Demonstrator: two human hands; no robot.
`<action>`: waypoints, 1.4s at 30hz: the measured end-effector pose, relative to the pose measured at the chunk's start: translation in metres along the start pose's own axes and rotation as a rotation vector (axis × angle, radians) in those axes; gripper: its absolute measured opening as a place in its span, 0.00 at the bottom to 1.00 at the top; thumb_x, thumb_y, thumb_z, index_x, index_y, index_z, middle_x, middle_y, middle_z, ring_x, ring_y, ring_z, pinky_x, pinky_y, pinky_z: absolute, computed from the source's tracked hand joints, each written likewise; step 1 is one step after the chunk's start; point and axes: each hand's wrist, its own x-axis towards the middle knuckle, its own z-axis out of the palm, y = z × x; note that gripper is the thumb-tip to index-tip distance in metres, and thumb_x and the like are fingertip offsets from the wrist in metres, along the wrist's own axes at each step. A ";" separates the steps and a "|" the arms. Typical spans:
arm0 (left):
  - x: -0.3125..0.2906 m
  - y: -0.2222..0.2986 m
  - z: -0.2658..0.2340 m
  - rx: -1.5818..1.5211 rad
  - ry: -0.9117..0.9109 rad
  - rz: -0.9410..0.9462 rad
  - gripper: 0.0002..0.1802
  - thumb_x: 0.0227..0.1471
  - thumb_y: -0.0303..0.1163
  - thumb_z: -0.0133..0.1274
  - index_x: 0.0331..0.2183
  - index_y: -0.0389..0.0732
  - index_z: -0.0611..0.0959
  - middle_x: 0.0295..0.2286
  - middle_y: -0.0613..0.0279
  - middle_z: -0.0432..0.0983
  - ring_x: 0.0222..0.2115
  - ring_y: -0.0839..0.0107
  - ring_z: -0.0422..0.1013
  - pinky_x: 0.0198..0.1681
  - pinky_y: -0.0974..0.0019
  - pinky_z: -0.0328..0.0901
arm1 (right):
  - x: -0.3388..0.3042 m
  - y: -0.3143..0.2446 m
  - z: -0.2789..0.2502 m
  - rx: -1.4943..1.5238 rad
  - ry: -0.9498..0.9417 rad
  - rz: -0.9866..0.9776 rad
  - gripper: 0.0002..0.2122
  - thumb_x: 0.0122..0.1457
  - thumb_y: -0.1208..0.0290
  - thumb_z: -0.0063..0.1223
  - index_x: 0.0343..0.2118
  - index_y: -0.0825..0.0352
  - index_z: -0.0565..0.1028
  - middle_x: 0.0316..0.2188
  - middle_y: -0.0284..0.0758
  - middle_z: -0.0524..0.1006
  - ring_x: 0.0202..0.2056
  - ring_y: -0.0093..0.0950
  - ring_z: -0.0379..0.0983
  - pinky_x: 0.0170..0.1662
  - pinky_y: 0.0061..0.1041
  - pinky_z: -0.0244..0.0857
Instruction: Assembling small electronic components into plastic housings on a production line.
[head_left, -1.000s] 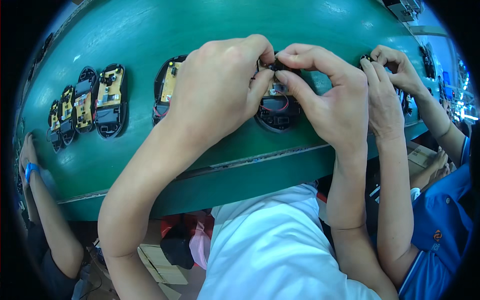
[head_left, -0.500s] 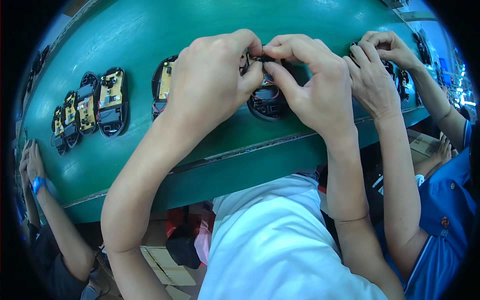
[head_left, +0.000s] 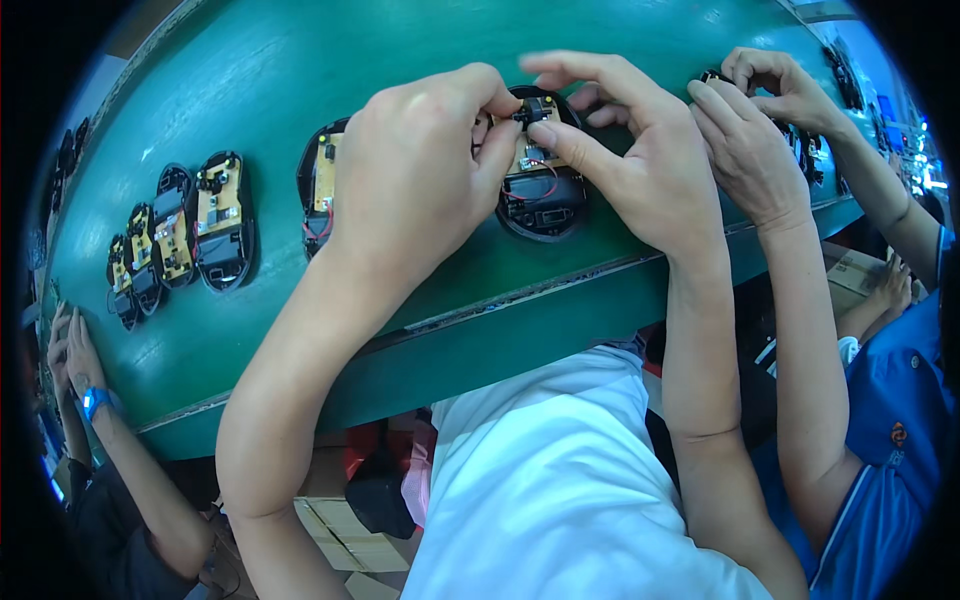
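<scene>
Green desk [head_left: 300,90] carries open mouse base [head_left: 540,195], long axis pointing away. Left hand [head_left: 415,170] and right hand [head_left: 640,165] equally close, fingers [head_left: 500,135] pinching small black part [head_left: 533,108] at its far end.

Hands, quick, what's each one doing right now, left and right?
Left hand: fingers pinched on a small part atop the open black device base.
Right hand: thumb and forefinger meet the same part, other fingers spread.

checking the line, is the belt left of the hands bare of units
No, four open black units with yellow boards lie in a row on the green belt, on the left hand's side.
</scene>
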 end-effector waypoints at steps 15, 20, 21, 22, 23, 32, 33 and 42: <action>0.002 0.003 -0.011 -0.090 0.052 0.047 0.04 0.52 0.26 0.62 0.31 0.36 0.84 0.18 0.63 0.73 0.18 0.74 0.69 0.23 0.69 0.63 | -0.003 -0.009 0.009 -0.024 0.083 -0.040 0.11 0.54 0.74 0.65 0.40 0.68 0.82 0.40 0.34 0.82 0.38 0.28 0.78 0.41 0.23 0.70; -0.005 0.028 -0.056 -0.621 0.087 -0.315 0.11 0.64 0.33 0.52 0.35 0.35 0.81 0.19 0.71 0.66 0.17 0.82 0.60 0.20 0.74 0.54 | -0.007 -0.041 0.004 0.089 0.239 -0.064 0.13 0.53 0.79 0.64 0.42 0.68 0.81 0.41 0.36 0.80 0.41 0.27 0.77 0.45 0.25 0.69; -0.009 0.034 -0.059 -0.880 0.114 -0.477 0.14 0.67 0.36 0.48 0.37 0.34 0.80 0.19 0.73 0.64 0.17 0.83 0.56 0.20 0.74 0.51 | -0.010 -0.052 0.000 0.070 0.156 -0.126 0.14 0.53 0.81 0.63 0.45 0.70 0.80 0.44 0.37 0.80 0.45 0.26 0.76 0.49 0.25 0.69; -0.017 0.034 -0.063 -1.017 0.097 -0.533 0.16 0.69 0.39 0.46 0.34 0.37 0.77 0.20 0.72 0.67 0.18 0.85 0.59 0.21 0.77 0.57 | -0.008 -0.063 0.007 0.037 0.120 -0.255 0.16 0.47 0.81 0.68 0.42 0.69 0.82 0.40 0.38 0.80 0.40 0.28 0.77 0.44 0.26 0.71; -0.025 0.039 -0.065 -1.007 0.101 -0.537 0.16 0.69 0.39 0.46 0.34 0.37 0.77 0.20 0.72 0.67 0.18 0.85 0.59 0.21 0.77 0.57 | -0.010 -0.077 0.019 0.071 0.104 -0.248 0.18 0.43 0.79 0.71 0.41 0.68 0.82 0.37 0.37 0.80 0.37 0.30 0.77 0.41 0.27 0.71; -0.076 0.045 -0.055 -1.214 0.308 -0.731 0.18 0.71 0.38 0.40 0.29 0.38 0.69 0.26 0.61 0.68 0.28 0.77 0.62 0.35 0.70 0.61 | -0.032 -0.099 0.054 0.051 0.052 -0.300 0.16 0.39 0.75 0.70 0.35 0.66 0.82 0.35 0.34 0.77 0.32 0.32 0.75 0.35 0.28 0.72; -0.080 0.043 -0.055 -1.231 0.325 -0.740 0.18 0.71 0.38 0.40 0.29 0.38 0.69 0.26 0.61 0.68 0.28 0.77 0.62 0.35 0.70 0.61 | -0.034 -0.098 0.054 0.054 0.037 -0.313 0.16 0.39 0.75 0.71 0.35 0.67 0.82 0.35 0.34 0.77 0.32 0.32 0.75 0.35 0.28 0.72; -0.089 0.034 -0.078 -1.297 0.245 -0.782 0.12 0.68 0.34 0.47 0.34 0.35 0.76 0.26 0.61 0.75 0.21 0.80 0.70 0.17 0.77 0.60 | -0.032 -0.095 0.051 0.267 -0.029 -0.135 0.16 0.43 0.75 0.73 0.37 0.69 0.82 0.38 0.37 0.81 0.33 0.28 0.78 0.34 0.24 0.74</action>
